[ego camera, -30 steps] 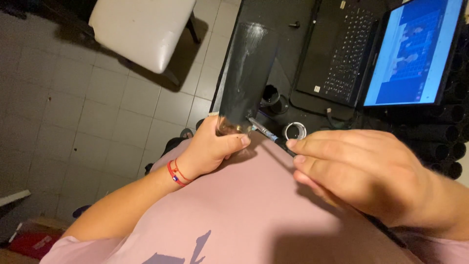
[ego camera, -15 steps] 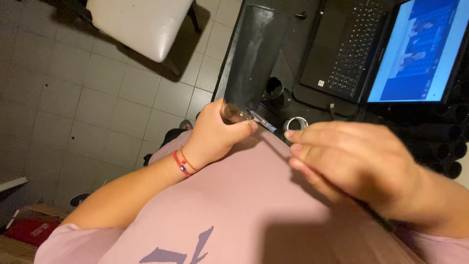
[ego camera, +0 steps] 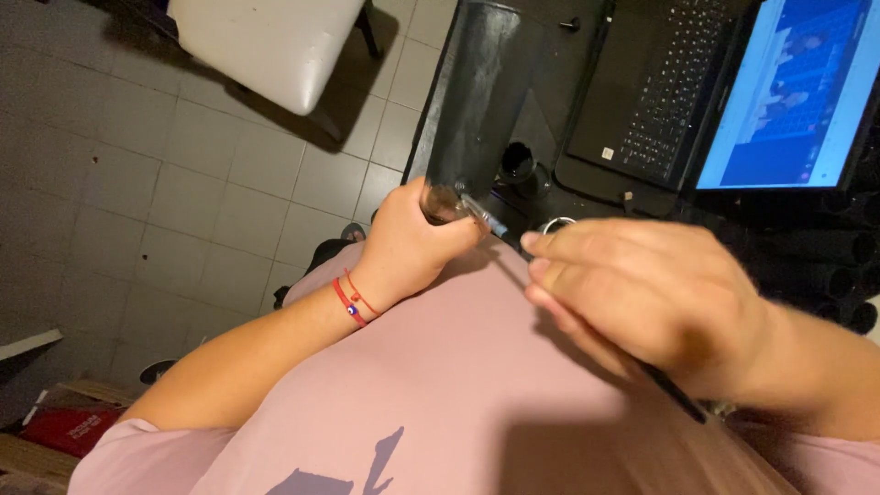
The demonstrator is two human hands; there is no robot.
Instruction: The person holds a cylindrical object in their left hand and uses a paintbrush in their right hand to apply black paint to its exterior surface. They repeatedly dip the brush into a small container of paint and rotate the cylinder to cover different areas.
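Tube (ego camera: 481, 92) stays gripped by left hand (ego camera: 408, 247); right hand (ego camera: 642, 289) has edged closer.

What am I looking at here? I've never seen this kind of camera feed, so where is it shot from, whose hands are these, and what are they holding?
The one view comes from a camera worn on a person's head, looking down over their pink shirt at their own two bare hands. The left hand, with red bracelets at the wrist, grips the near end of a tall dark tube. The right hand holds a thin brush whose tip touches the tube's open end; its dark handle sticks out behind the hand. Beyond lies a dark table with an open laptop, a small dark jar and a metal ring. A white seat stands on the tiled floor.
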